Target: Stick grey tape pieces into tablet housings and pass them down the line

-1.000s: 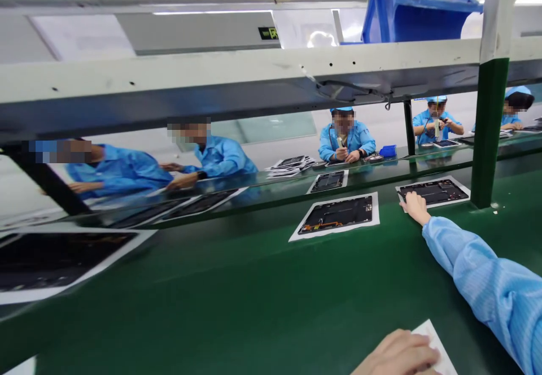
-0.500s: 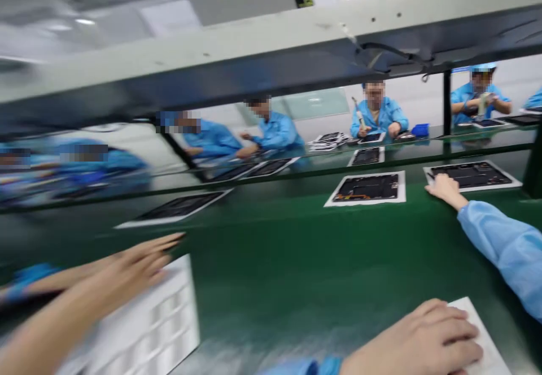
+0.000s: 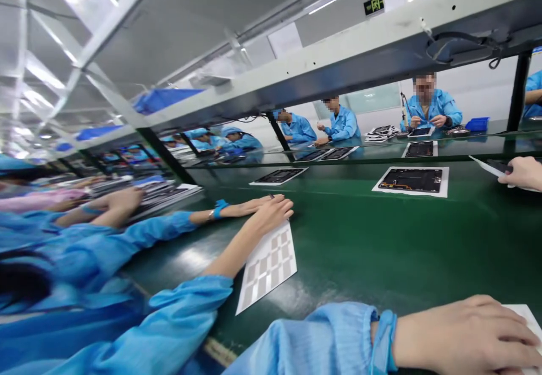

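Note:
My left hand [image 3: 470, 335], with a blue band at the wrist, lies palm down over a white sheet [image 3: 520, 310] at the bottom right. Its fingers are loosely stretched across the sheet, and the fingertips reach the frame's edge. At the right edge my right hand [image 3: 527, 173] grips a dark flat panel [image 3: 499, 166] on a white sheet, tilted up and seen nearly edge-on. Between my hands and the far ledge, another black panel [image 3: 410, 181] with an orange strip lies on its own white sheet on the green table [image 3: 339, 251].
A co-worker's hand [image 3: 273, 214] on my left rests on a white sheet of grey labels [image 3: 271, 262]. More panels [image 3: 279, 177] lie along the table. A shelf beam [image 3: 339, 59] on dark posts [image 3: 517, 95] crosses above. Co-workers [image 3: 432, 104] sit opposite, near a blue bin [image 3: 477, 124].
The view has swung left, showing more co-workers. My right hand has taken hold of the rightmost panel with its sheet and tilted it up. My left hand stays on the white sheet.

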The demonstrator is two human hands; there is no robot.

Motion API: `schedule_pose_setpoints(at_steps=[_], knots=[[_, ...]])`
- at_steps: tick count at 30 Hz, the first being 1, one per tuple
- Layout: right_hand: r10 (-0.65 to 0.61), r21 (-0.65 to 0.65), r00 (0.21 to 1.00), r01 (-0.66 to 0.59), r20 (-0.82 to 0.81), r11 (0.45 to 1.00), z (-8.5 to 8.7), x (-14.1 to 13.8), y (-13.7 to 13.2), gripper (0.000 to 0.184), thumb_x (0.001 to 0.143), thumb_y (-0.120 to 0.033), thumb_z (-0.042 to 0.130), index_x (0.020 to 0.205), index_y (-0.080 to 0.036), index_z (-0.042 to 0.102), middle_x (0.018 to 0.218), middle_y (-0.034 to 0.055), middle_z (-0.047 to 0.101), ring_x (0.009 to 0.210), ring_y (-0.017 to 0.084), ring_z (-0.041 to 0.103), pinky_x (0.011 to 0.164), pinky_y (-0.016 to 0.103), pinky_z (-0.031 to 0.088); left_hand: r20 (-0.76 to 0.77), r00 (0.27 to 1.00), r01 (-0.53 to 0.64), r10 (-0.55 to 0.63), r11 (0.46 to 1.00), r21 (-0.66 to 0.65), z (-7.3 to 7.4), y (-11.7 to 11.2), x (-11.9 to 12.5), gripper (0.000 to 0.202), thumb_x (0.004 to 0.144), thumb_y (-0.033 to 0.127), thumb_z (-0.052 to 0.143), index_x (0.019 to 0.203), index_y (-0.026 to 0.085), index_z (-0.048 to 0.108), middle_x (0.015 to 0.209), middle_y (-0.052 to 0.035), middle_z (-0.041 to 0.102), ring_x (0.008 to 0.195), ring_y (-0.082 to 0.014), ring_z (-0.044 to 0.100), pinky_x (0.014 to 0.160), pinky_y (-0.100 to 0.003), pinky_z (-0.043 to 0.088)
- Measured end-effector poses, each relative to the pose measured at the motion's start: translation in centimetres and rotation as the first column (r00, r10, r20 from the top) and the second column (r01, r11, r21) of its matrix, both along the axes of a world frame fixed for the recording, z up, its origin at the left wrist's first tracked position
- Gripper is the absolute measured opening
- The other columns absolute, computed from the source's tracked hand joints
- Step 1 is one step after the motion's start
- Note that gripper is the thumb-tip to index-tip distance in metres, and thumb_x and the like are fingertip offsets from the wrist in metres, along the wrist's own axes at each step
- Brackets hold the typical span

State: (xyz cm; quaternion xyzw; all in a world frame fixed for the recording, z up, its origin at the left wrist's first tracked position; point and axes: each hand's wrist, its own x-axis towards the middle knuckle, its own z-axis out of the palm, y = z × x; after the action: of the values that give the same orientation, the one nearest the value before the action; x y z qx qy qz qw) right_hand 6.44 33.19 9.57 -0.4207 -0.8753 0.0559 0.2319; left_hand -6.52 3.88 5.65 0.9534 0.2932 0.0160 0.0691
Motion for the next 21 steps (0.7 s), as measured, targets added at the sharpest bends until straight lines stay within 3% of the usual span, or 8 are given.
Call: schedule_pose_setpoints(at_steps=[2, 5, 9, 12, 15, 21], knots=[[-0.031, -0.029, 0.991, 0.035, 0.133, 0.999, 2.3, 2.3, -1.7, 0.025, 0.094, -0.029, 0.06, 0.073, -0.015, 0.062, 0.072, -0.0006, 0.062, 0.064, 0.013, 0.061, 0.06, 0.026, 0.05, 0.06, 0.998, -0.029, 0.027, 0.999, 0.031, -1.0, 0.0, -0.2, 0.033, 0.097, 0.023, 0.044, 0.122, 0.007, 0.057, 0.132, -0.01, 0.055, 0.129, -0.0194, 0.044, 0.112, -0.026, 0.028], [0.022, -0.041, 0.974, -0.013, 0.225, 0.999, 5.0, 6.1, -5.7, 0.018, 0.079, -0.017, 0.069, 0.067, -0.017, 0.056, 0.061, -0.0035, 0.056, 0.057, 0.014, 0.055, 0.058, 0.027, 0.044, 0.164, 0.985, -0.069, 0.057, 0.995, 0.066, -2.0, 0.2, -0.3, 0.032, 0.088, 0.02, 0.054, 0.118, 0.009, 0.057, 0.131, -0.0132, 0.054, 0.129, -0.0238, 0.044, 0.115, -0.032, 0.027], [0.098, -0.014, 0.962, -0.098, 0.254, 0.995, 6.1, 11.3, -12.2, 0.017, 0.069, -0.011, 0.063, 0.065, -0.02, 0.049, 0.067, -0.0016, 0.053, 0.061, 0.016, 0.052, 0.058, 0.027, 0.038, 0.23, 0.971, -0.087, 0.067, 0.993, 0.081, -2.0, 0.4, -0.2, 0.038, 0.081, 0.008, 0.049, 0.118, 0.016, 0.053, 0.126, -0.011, 0.057, 0.125, -0.0215, 0.048, 0.111, -0.035, 0.036], [0.116, -0.017, 0.959, -0.116, 0.258, 0.993, 4.9, 15.1, -16.6, 0.015, 0.067, -0.008, 0.055, 0.065, -0.02, 0.047, 0.073, -0.0001, 0.052, 0.063, 0.016, 0.053, 0.059, 0.026, 0.038, 0.229, 0.97, -0.1, 0.076, 0.99, 0.095, -1.4, 0.5, 0.0, 0.037, 0.087, 0.009, 0.045, 0.121, 0.019, 0.051, 0.126, -0.0091, 0.058, 0.126, -0.0212, 0.048, 0.107, -0.034, 0.042], [0.117, -0.068, 0.962, -0.103, 0.245, 0.992, 2.7, 18.8, -20.4, 0.014, 0.067, -0.005, 0.05, 0.07, -0.019, 0.051, 0.075, 0.0003, 0.051, 0.061, 0.015, 0.054, 0.056, 0.025, 0.039, 0.225, 0.973, -0.085, 0.058, 0.99, 0.112, -1.1, 0.8, 0.1, 0.029, 0.094, 0.018, 0.045, 0.122, 0.021, 0.051, 0.125, -0.0089, 0.059, 0.126, -0.0205, 0.049, 0.104, -0.031, 0.046], [0.062, -0.262, 0.986, -0.019, 0.154, 0.965, -2.2, 24.2, -26.4, 0.025, 0.076, -0.004, 0.046, 0.089, -0.018, 0.061, 0.087, 0.0041, 0.057, 0.071, 0.018, 0.06, 0.063, 0.028, 0.046, 0.268, 0.963, -0.075, 0.036, 0.988, 0.137, -2.0, 1.5, -0.3, 0.031, 0.095, 0.019, 0.043, 0.125, 0.021, 0.052, 0.128, -0.0099, 0.059, 0.127, -0.0233, 0.05, 0.102, -0.037, 0.048]])
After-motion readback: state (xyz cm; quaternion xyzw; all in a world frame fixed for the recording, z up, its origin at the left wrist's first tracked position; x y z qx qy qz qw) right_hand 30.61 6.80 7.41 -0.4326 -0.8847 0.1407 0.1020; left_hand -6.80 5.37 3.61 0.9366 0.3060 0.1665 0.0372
